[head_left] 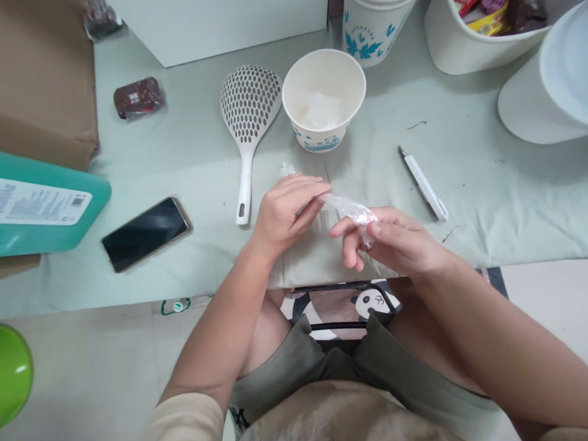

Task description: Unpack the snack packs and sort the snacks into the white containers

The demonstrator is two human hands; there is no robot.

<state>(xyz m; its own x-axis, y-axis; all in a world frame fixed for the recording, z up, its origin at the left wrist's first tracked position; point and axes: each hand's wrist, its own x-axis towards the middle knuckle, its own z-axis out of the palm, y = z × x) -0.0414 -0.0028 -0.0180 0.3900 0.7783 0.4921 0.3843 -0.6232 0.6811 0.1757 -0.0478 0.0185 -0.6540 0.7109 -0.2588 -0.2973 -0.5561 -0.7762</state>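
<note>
A clear plastic wrapper (342,205) stretches between my two hands above the table's front edge. My left hand (290,208) is closed, its thumb and fingers pinching one end, and a crumpled bit of clear plastic shows beyond its knuckles. The other end is gripped between the thumb and fingers of my right hand (390,239), whose lower fingers curl loosely. Just beyond my hands stands a white paper cup (324,92) with blue print and something whitish at its bottom. Left of the cup lies a white slotted skimmer (250,116), its handle pointing toward me.
A phone (147,234), a brown wrapped packet (138,98) and a green bottle (46,205) are on the left. To the right lie a white pen-like cutter (423,185) and a white tub (450,46) of wrapped snacks. A lidded cup (374,30) stands behind.
</note>
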